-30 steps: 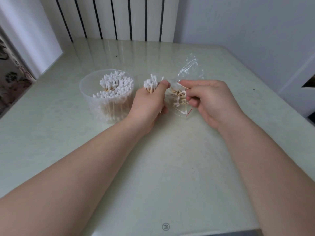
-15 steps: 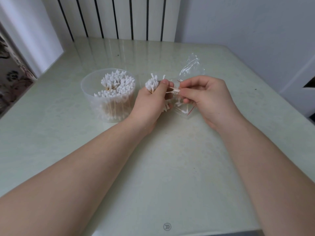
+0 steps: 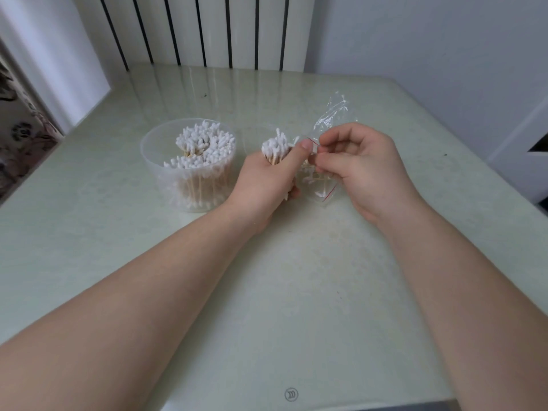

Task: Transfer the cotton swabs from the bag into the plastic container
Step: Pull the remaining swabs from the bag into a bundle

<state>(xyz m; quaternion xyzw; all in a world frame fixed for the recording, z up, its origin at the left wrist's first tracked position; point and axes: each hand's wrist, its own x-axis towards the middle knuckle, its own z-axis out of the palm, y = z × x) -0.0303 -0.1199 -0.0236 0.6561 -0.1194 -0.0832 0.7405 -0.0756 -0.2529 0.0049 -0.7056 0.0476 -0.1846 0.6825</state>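
Note:
A round clear plastic container (image 3: 154,161) stands left of centre on the table, holding several upright cotton swabs (image 3: 204,146) with white tips and wooden sticks. My left hand (image 3: 267,182) grips a bunch of swabs (image 3: 275,148), tips up, just right of the container. A clear plastic bag (image 3: 329,120) with a red seal line lies between my hands, a few swabs still inside (image 3: 314,179). My right hand (image 3: 361,167) has its fingers curled and pinches at the bag's opening, close to my left thumb.
The pale green table (image 3: 296,292) ends in a front edge near me and a left edge by a white wall. A white radiator with dark slots (image 3: 207,31) stands behind the table. A patterned fabric (image 3: 17,134) shows at far left.
My right hand went from holding the bag low to pinching a swab toward my left hand, and now pinches at the bag's mouth. My left hand has kept its bunch and stayed put.

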